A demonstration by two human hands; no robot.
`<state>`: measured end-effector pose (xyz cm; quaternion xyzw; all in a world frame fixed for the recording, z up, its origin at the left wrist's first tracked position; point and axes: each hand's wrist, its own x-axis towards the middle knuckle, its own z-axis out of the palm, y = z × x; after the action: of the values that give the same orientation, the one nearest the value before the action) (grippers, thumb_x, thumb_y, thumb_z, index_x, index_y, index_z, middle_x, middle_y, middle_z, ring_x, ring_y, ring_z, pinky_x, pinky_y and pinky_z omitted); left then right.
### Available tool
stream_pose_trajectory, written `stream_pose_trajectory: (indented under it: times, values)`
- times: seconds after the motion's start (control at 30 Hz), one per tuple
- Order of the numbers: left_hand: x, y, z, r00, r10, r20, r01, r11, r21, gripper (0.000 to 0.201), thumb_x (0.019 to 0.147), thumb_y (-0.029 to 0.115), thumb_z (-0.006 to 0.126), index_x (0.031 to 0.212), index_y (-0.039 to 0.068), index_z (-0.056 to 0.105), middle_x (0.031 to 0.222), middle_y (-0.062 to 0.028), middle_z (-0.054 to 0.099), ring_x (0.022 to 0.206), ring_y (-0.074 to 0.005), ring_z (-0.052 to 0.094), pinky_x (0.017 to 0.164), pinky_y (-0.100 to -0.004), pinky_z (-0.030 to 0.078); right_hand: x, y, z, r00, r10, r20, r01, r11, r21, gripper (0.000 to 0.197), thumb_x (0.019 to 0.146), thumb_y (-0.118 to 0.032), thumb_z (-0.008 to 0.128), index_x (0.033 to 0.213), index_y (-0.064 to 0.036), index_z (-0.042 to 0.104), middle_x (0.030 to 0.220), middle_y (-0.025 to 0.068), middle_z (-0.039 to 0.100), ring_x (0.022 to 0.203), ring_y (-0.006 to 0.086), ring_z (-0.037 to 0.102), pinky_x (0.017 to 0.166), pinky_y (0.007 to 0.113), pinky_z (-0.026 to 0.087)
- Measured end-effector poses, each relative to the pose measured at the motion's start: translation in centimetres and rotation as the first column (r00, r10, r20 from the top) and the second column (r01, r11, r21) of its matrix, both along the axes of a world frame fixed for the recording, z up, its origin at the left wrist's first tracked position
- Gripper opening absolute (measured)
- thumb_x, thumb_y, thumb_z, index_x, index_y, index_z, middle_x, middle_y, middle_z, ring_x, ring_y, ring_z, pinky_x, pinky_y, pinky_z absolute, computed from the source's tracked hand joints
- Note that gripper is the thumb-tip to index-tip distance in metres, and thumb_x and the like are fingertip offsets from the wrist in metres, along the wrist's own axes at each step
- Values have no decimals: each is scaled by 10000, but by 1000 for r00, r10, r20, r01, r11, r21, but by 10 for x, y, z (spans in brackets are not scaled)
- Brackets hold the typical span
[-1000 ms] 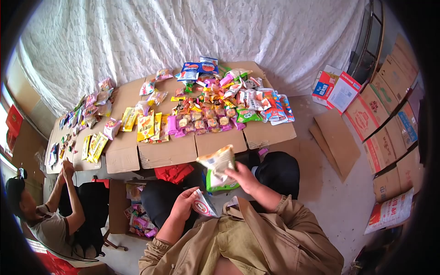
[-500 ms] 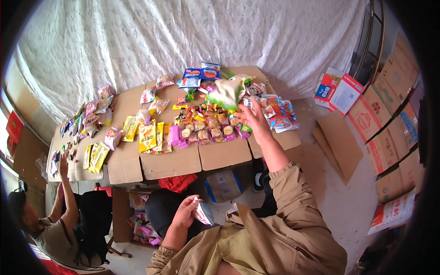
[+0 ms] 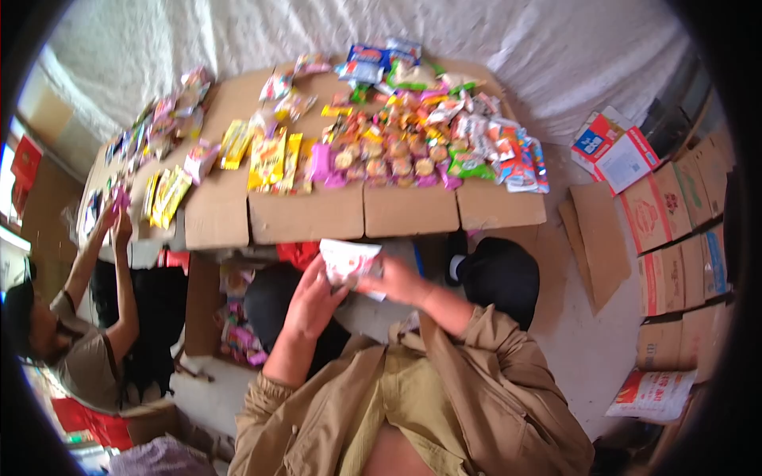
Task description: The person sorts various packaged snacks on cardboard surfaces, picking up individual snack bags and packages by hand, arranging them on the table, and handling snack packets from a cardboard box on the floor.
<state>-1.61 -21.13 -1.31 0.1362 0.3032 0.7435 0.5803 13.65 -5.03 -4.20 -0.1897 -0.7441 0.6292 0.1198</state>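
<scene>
"So, where is the white packet (image 3: 349, 260)?"

"Right between your hands, above the space between your knees, just short of the tabletop (image 3: 305, 218) in the head view. Your left hand (image 3: 312, 304) grips its lower left side, fingers curled round it, and your right hand (image 3: 399, 280) has closed on its lower right."

"How does its face look?"

"White with reddish patches, though it's too blurred for you to make out more."

"What lies on the cardboard in front?"

"Straight ahead of you, a dense spread of small round wrapped snacks (image 3: 401, 165), with a purple packet (image 3: 321, 164) at its left end. To the left of that you have yellow packets (image 3: 267, 159). Blue packets (image 3: 369, 62) sit toward the far edge, and on your right a green packet (image 3: 470, 164) lies beside red-and-blue packets (image 3: 520, 163)."

"Anyone else nearby?"

"Yes, on your left a seated co-worker (image 3: 83, 349), both arms raised to the tabletop's end, holding a small purple thing (image 3: 119, 198). Between you two, an open carton (image 3: 202, 317) holds more wrapped snacks (image 3: 242, 337). Well off to your right, cartons (image 3: 663, 254) stand in rows."
</scene>
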Motion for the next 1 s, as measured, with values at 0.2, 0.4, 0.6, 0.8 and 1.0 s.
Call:
stream_pose_trajectory:
  times: [0.2, 0.4, 0.6, 0.8, 1.0]
  values:
    - [-23, -5, 6, 942, -92, -322, 56, 991, -121, 577, 970, 262, 646, 1481, 106, 429, 1411, -44, 546, 1301, -197, 515, 1020, -398, 463, 5, 16, 11, 993, -83, -80, 51, 939, -340, 444, 950, -114, 624, 1361, -22, 482, 1238, 83, 628, 1135, 152, 602, 972, 343, 508]
    - [-68, -39, -9, 978, -24, -205, 21, 1000, -16, 542, 975, 334, 638, 1444, 120, 470, 1306, -60, 610, 1206, -212, 580, 980, -393, 482, 18, 10, -8, 1000, -24, 21, 30, 910, -414, 495, 943, -137, 641, 1382, -30, 438, 1158, 98, 657, 961, 190, 698, 847, 360, 574]
    - [-76, -41, -19, 999, 36, 39, -39, 997, 65, 651, 930, 399, 666, 1469, 142, 405, 1326, -84, 573, 1243, -258, 543, 999, -446, 463, 28, 30, -12, 702, 280, 655, -614, 705, 356, 452, 790, -332, 744, 1162, -131, 583, 1019, 167, 711, 949, 368, 692, 814, 445, 538]
    - [-70, -30, -16, 996, -65, -55, 69, 995, 73, 645, 934, 415, 667, 1465, 145, 420, 1339, -94, 570, 1250, -247, 536, 1031, -434, 449, -23, 77, 73, 819, -472, -325, 407, 878, -251, 435, 1033, -257, 566, 1361, -5, 433, 1111, 133, 694, 916, 139, 673, 798, 278, 527]
    - [-73, -31, -17, 998, -49, -45, 52, 996, 69, 643, 937, 419, 662, 1469, 150, 420, 1348, -89, 565, 1265, -248, 525, 1041, -437, 437, -9, 50, 66, 991, 83, -100, -47, 946, 322, 273, 964, -148, 647, 1189, 1, 604, 1040, 120, 720, 945, 185, 705, 848, 330, 553]
